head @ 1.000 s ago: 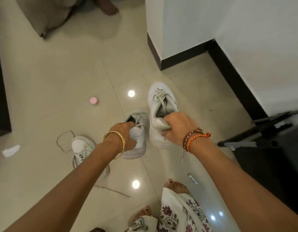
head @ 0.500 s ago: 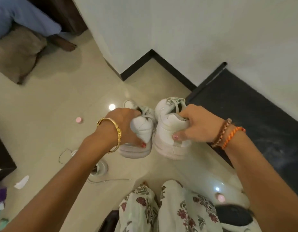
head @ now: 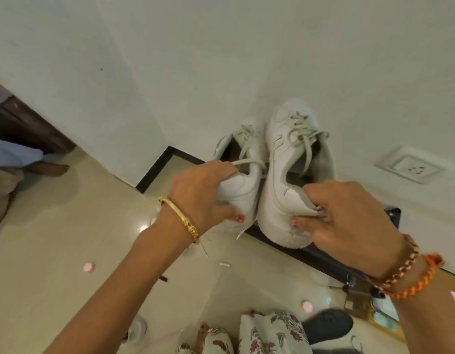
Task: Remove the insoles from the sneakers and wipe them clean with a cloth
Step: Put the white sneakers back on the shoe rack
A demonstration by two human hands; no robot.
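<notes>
I hold two white sneakers up before a white wall, heels toward me. My left hand [head: 203, 195] grips the heel of the left sneaker [head: 243, 172], fingers curled over its collar, thumb beneath. My right hand [head: 349, 221] pinches the heel of the right sneaker [head: 287, 159]. No brand or writing is legible. The sneakers touch side by side above the tiled floor [head: 55, 251].

Soft indoor light; floor [head: 55, 226] glare spots; slight motion blur; wide-angle edge distortion.
</notes>
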